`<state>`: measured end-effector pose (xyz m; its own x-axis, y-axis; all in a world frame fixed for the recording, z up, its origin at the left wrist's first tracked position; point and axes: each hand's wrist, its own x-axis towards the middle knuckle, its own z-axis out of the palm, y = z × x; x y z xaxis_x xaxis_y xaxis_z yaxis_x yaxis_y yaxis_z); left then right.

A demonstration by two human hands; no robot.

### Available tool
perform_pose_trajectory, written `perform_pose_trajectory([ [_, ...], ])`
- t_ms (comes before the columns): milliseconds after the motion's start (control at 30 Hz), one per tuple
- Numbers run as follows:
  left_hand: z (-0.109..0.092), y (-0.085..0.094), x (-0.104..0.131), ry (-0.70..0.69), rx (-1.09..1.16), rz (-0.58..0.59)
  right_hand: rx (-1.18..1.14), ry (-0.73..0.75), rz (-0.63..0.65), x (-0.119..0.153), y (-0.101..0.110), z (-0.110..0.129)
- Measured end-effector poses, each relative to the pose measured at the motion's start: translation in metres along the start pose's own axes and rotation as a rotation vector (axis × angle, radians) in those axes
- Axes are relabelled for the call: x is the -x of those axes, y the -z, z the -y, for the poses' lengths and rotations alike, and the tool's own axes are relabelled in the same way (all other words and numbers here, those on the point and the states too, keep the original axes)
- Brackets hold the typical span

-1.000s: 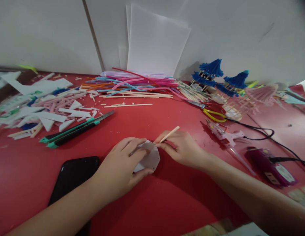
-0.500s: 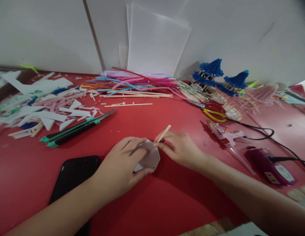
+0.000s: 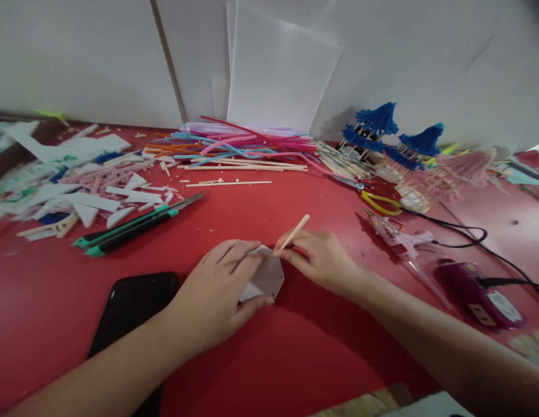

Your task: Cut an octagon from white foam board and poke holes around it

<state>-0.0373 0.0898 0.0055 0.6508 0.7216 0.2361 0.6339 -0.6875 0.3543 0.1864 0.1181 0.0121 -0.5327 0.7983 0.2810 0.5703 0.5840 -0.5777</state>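
Under my left hand lies a small white many-sided board with dark dots or holes near its edge. The thumb and fingers of that hand grip its sides, and part of the board is hidden beneath them. My right hand pinches a short pale wooden stick between thumb and forefinger. The stick leans to the upper right, its lower end at the board's upper right edge; whether it sits in a hole I cannot tell.
Two utility knives and a black phone lie left, near white scraps. Colourful pipe cleaners line the wall. At right are yellow-handled scissors, a pink glue gun, a purple power block and blue-roofed models.
The stick in my right hand has tilted slightly more to the right. My left hand keeps its hold on the board. The whole view has shifted a little.
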Motion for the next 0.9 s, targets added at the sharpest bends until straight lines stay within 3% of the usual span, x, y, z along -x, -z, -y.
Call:
perform_pose_trajectory([
  [133, -0.003, -0.002, 0.002, 0.069, -0.134, -0.126, -0.009, 0.017, -0.026, 0.002, -0.005, -0.002],
  [400, -0.009, 0.004, 0.002, 0.072, -0.108, -0.024, 0.015, 0.106, -0.074, 0.007, -0.008, -0.005],
  [567, -0.007, -0.001, 0.004, 0.091, -0.159, -0.109, 0.024, 0.137, -0.065, 0.011, -0.011, 0.001],
  [667, -0.003, -0.005, 0.004, 0.122, -0.16, -0.147, -0.029, 0.16, -0.039, 0.012, -0.015, 0.005],
  [900, -0.001, -0.002, 0.001, 0.105, -0.135, -0.075, -0.285, 0.258, -0.046, 0.011, -0.01, 0.009],
])
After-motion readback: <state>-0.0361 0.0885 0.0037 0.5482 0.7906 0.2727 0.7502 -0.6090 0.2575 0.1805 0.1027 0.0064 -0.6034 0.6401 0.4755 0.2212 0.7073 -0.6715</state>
